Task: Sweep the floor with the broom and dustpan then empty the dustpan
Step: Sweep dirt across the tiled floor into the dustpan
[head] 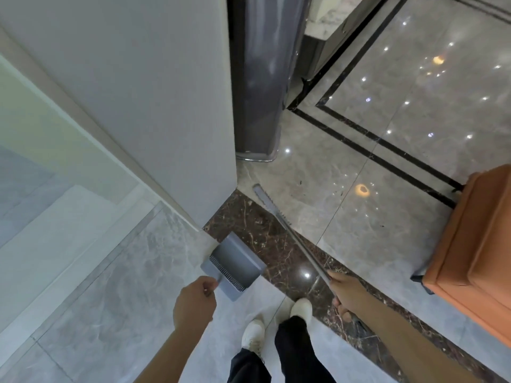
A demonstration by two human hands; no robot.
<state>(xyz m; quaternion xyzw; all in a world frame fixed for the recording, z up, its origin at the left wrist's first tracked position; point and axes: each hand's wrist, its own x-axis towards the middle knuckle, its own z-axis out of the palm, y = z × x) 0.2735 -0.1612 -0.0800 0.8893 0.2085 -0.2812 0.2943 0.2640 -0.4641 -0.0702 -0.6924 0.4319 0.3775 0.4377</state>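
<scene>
Person standing at a doorway, view straight down. Left hand (195, 302) fingers curled round the thin handle of the grey dustpan (233, 265), gripping it; dustpan hangs or rests low by the base of the white wall corner (215, 189), straddling the edge between the pale grey tile and the dark brown marble threshold strip (279, 244), comb teeth along its near edge facing the person. Cannot tell if it touches the floor. Right hand (347, 295) fingers wrapped round the metal pole of the broom (290, 230), clenched on it; pole runs up-left from the hand, across the threshold, to the flat narrow broom head (262, 199) over the glossy beige marble floor (387, 134), near the wall corner. Broom head is thin with a toothed edge, bristles not clear. Small dark specks on the beige floor right of the broom head. Two white shoes (301, 306) and dark trousers at bottom centre, one shoe at the threshold edge. Orange upholstered seat (475, 244) at right edge on black legs. Dark grey appliance (260, 78) with chrome base stands behind the wall corner. Black inlay lines cross the beige floor
</scene>
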